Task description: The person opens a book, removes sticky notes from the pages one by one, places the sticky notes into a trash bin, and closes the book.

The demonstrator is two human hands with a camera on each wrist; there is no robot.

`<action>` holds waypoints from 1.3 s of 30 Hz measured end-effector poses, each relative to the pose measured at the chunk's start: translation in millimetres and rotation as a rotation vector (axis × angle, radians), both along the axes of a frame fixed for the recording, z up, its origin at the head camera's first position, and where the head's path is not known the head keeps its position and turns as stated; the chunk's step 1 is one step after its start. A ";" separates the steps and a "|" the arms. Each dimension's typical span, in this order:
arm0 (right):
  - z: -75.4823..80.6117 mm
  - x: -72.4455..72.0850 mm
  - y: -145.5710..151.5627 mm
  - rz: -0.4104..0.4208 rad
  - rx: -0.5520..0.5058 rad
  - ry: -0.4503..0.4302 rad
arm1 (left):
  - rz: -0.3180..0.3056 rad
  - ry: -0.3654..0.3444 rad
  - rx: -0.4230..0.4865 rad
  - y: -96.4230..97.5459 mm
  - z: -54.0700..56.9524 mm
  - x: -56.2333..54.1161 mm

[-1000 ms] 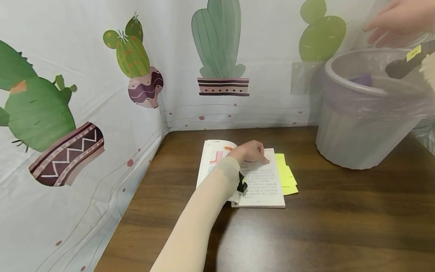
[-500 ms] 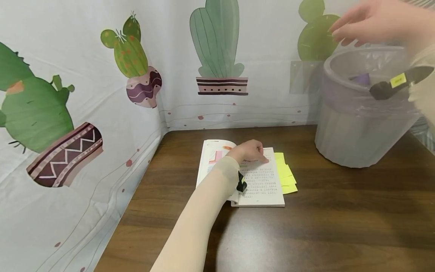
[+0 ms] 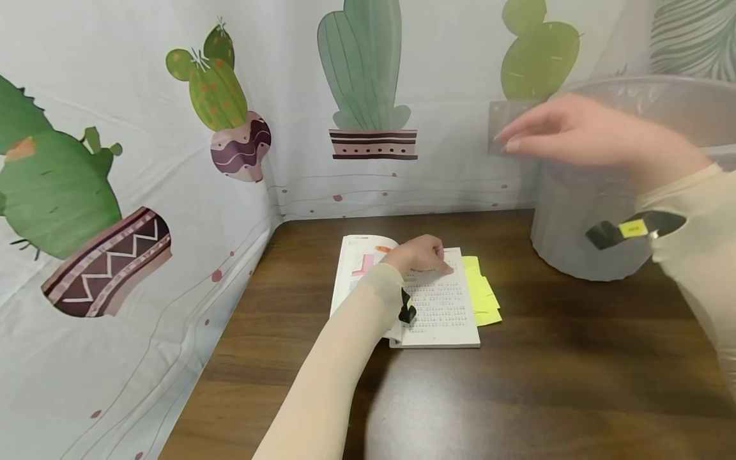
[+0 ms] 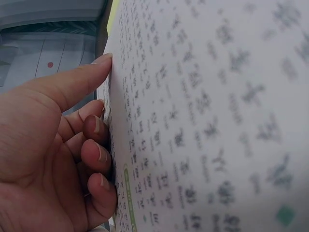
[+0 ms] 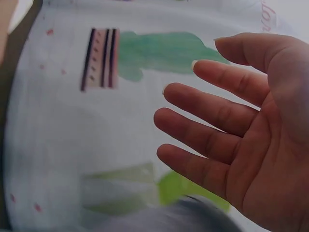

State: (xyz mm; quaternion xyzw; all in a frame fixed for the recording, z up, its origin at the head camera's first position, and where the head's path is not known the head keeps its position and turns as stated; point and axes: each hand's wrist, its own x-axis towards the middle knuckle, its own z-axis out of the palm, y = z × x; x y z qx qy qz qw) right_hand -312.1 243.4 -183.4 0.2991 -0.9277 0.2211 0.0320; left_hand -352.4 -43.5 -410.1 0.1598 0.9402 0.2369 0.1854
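On the table lies an open book (image 3: 445, 313), its left page partly covered by my left forearm. My left hand (image 3: 418, 254) rests on the upper part of the right page. From the left wrist, the thumb and loosely bent fingers (image 4: 99, 153) touch the printed page (image 4: 207, 121). Yellow paper (image 3: 484, 297), perhaps sticky notes, sticks out past the book's right side. My right hand (image 3: 581, 137) is in the air in front of the bin (image 3: 566, 233), blurred by motion. The right wrist view shows its fingers (image 5: 207, 104) spread and holding nothing.
The bin, lined with a clear bag, stands at the back right of the brown wooden table (image 3: 517, 396). A white curtain (image 3: 460, 147) printed with cacti hangs behind and to the left. Black straps circle both wrists.
My right hand has come from above the bin, moving left and down towards the table. My left hand has stayed on the book. The head view has shifted slightly.
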 end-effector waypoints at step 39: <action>-216.0 45.3 -76.2 0.087 -0.039 -0.393 | 0.002 0.000 -0.015 0.5 -5.1 -6.6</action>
